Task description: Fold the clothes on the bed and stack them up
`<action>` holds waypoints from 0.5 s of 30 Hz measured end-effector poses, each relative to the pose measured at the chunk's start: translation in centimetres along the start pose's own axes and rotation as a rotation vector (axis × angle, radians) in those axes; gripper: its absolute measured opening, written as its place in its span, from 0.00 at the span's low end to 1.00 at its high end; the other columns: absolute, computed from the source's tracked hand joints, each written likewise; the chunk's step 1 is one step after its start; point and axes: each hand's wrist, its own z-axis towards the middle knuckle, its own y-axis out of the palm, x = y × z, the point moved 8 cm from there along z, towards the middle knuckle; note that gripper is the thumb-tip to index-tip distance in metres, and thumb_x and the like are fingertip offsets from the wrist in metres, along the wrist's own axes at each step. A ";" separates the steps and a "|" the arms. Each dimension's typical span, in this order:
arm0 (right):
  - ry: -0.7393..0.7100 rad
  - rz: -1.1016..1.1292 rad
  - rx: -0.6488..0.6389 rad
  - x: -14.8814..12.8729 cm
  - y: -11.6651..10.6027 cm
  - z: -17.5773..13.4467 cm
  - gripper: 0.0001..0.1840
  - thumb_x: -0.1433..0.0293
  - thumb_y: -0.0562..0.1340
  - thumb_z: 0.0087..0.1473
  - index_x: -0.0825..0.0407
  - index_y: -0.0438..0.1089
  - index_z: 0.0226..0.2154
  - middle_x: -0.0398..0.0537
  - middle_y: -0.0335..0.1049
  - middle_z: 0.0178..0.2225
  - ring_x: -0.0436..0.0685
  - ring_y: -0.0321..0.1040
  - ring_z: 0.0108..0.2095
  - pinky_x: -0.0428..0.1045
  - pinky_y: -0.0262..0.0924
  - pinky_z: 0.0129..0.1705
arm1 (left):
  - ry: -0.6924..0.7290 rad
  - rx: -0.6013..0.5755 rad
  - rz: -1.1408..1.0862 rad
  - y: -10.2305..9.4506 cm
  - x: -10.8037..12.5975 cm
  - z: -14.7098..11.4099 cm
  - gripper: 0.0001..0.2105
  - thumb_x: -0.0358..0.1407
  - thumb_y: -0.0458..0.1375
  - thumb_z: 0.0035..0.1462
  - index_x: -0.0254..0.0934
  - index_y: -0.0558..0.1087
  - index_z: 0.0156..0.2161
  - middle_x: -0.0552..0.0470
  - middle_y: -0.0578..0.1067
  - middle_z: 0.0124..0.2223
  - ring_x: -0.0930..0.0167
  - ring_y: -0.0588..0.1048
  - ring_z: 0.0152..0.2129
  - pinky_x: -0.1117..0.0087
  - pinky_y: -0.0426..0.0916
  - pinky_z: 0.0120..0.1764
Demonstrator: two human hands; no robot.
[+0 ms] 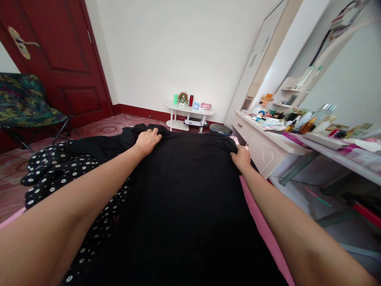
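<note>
Cloth [190, 202], black, lies mostly spread out, left hand [149, 141] and right hand [241, 158] each in closed grip on its far end, dotted fabric [53, 167] left of it bunched.

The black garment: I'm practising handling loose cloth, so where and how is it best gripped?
The black garment is probably best pinched near its far end, at the left hand and right hand, each coming from its own side. It lies spread wide, so two spaced holds should control it better.

From afar I see plain black cloth [190, 198], white-dotted black fabric [64, 169], a dark-red door [62, 51] and a leaf-patterned chair [26, 95].
</note>
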 end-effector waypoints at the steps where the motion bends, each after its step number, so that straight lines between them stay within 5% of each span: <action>1: -0.010 -0.003 -0.028 0.3 0.8 -0.4 0.26 0.68 0.60 0.47 0.55 0.65 0.51 0.56 0.68 0.45 0.60 0.68 0.42 0.51 0.61 0.44 | 0.002 -0.012 0.003 0.6 0.3 0.1 0.16 0.25 0.43 0.60 0.34 0.74 0.43 0.37 0.67 0.47 0.58 0.67 0.45 0.61 0.62 0.40; 4: -0.007 -0.021 -0.085 3.1 2.1 -2.1 0.34 0.73 0.62 0.42 0.55 0.62 0.55 0.60 0.62 0.51 0.61 0.68 0.43 0.52 0.62 0.44 | 0.069 0.026 -0.024 1.3 2.2 -0.5 0.16 0.23 0.45 0.58 0.35 0.76 0.37 0.39 0.66 0.53 0.57 0.60 0.53 0.55 0.56 0.50; 8: 0.094 -0.125 -0.146 9.9 2.0 -3.4 0.29 0.74 0.59 0.41 0.52 0.69 0.50 0.60 0.63 0.53 0.67 0.66 0.48 0.55 0.61 0.46 | 0.236 0.140 -0.163 0.6 6.6 -4.6 0.15 0.28 0.49 0.58 0.35 0.74 0.47 0.42 0.60 0.61 0.59 0.52 0.60 0.54 0.41 0.61; 11: 0.165 -0.136 -0.261 14.1 2.2 -3.9 0.21 0.73 0.59 0.42 0.51 0.75 0.42 0.56 0.73 0.41 0.63 0.71 0.41 0.53 0.63 0.40 | 0.257 0.021 -0.335 2.0 9.6 -9.1 0.22 0.43 0.50 0.61 0.36 0.66 0.57 0.42 0.60 0.62 0.59 0.55 0.60 0.56 0.44 0.61; 15: 0.186 -0.121 -0.322 15.6 1.6 -3.9 0.09 0.73 0.60 0.41 0.51 0.77 0.27 0.53 0.75 0.28 0.62 0.72 0.33 0.53 0.64 0.35 | 0.180 -0.108 -0.462 4.4 11.6 -13.1 0.28 0.51 0.41 0.63 0.40 0.57 0.63 0.45 0.54 0.66 0.60 0.52 0.62 0.57 0.47 0.61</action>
